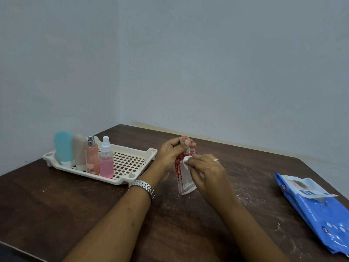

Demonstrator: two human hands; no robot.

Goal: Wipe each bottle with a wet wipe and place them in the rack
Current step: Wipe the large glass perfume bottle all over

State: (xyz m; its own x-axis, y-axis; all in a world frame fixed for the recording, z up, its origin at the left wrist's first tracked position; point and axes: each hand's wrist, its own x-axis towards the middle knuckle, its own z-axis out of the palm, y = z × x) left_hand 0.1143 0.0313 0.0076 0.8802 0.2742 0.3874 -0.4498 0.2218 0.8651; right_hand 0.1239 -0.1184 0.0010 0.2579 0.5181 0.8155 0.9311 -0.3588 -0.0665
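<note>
A clear rectangular bottle (184,181) with red trim and an orange cap stands on the brown table (75,201). My left hand (172,153) grips its neck and cap from the left. My right hand (204,172) pinches a small folded white wet wipe (187,160) against the bottle's upper front. A cream slotted rack (130,163) sits to the left. Along its left side stand a teal tube (63,148), a beige tube (79,152), a pink spray bottle with a silver top (92,157) and a pink spray bottle with a white top (106,159).
A blue pack of wet wipes (313,207) lies at the table's right edge with its flap lifted. The table stands in a corner of grey walls. White dust specks cover the wood near the bottle. A metal watch is on my left wrist.
</note>
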